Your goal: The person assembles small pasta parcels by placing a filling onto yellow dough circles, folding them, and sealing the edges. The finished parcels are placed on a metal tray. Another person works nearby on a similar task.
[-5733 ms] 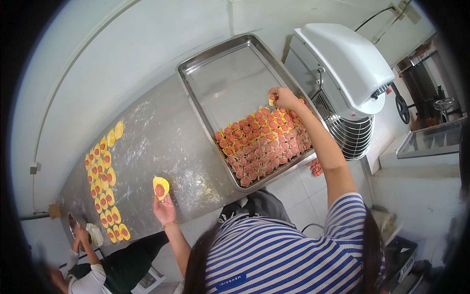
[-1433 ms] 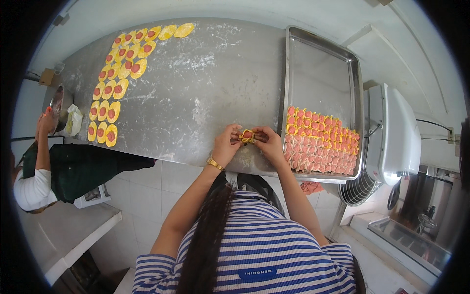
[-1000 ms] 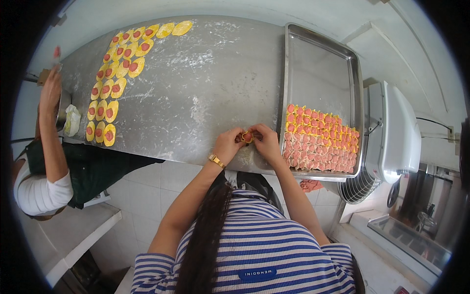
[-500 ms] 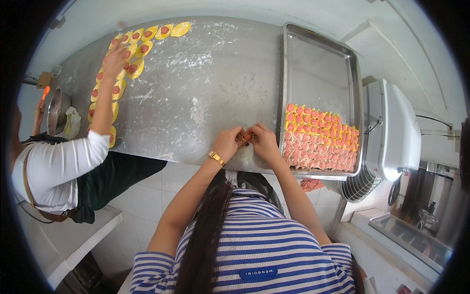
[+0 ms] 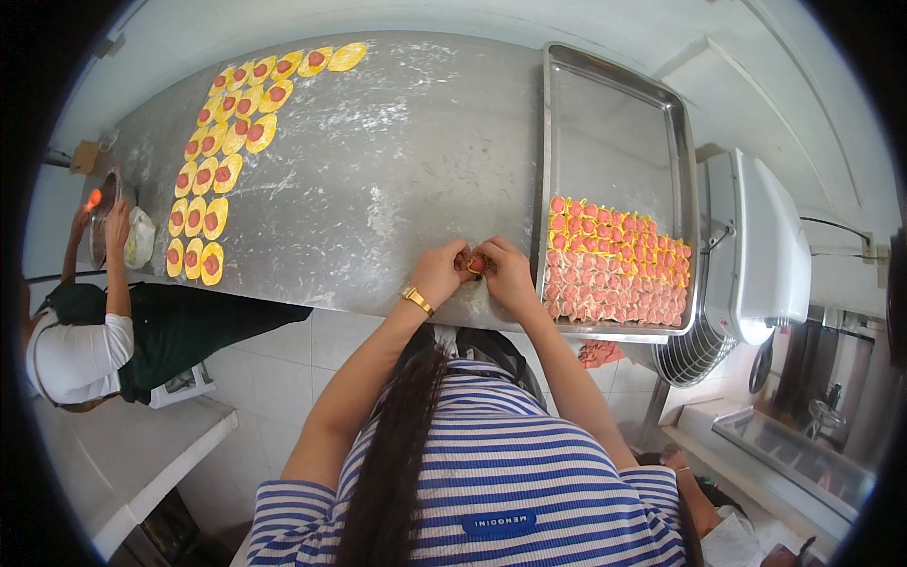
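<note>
Just left of the metal tray, my left hand (image 5: 438, 271) and my right hand (image 5: 510, 276) meet above the near edge of the steel table (image 5: 397, 170). Between their fingertips they pinch a small open-topped dumpling (image 5: 475, 266), with pink filling showing in a yellow wrapper; my fingers partly hide it. Right beside my right hand, the deep metal tray (image 5: 619, 118) holds tight rows of similar dumplings (image 5: 619, 260) in its near half. Some of those wrappers are yellow, others paler.
Yellow wrappers (image 5: 215, 218) topped with pink filling lie in rows at the table's left. A co-worker's hand (image 5: 117, 225) is at a metal bowl (image 5: 98, 236) beside a pale bag (image 5: 141, 236). White equipment (image 5: 756, 250) stands right of the tray. Another person's arm (image 5: 694, 496) shows at lower right.
The co-worker's arm has drawn back from the wrappers to the bowl. Another person's arm has appeared at lower right. My hands stay in place, still on the dumpling.
</note>
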`<state>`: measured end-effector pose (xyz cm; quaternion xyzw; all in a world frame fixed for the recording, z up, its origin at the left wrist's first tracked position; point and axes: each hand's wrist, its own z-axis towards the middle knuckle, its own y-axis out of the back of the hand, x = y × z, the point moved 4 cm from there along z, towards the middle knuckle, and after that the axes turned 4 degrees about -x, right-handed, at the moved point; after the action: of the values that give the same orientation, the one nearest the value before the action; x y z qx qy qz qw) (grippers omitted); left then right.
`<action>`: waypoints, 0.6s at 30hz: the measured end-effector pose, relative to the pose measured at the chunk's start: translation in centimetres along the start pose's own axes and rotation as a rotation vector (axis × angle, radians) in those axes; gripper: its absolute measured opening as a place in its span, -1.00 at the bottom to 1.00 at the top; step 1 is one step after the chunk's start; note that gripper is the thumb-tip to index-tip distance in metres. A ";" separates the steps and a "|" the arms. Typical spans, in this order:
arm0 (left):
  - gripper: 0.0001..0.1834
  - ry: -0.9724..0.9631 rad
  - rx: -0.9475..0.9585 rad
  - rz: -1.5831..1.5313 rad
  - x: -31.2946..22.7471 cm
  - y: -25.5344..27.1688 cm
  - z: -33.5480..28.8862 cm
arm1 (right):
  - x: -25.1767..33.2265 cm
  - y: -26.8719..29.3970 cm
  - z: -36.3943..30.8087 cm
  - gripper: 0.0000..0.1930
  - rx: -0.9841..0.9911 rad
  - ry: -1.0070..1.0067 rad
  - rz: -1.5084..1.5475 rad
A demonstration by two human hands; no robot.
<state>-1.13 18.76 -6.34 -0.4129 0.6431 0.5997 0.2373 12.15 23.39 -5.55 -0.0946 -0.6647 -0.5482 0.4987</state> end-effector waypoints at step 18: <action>-0.75 0.006 0.003 -0.044 0.8 -0.3 -0.3 | 1.0 0.1 -0.5 -0.67 -0.064 -0.050 0.080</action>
<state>-1.28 18.33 -7.08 -0.4283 0.6355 0.5921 0.2494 12.03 22.61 -4.76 -0.1505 -0.6550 -0.5462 0.5000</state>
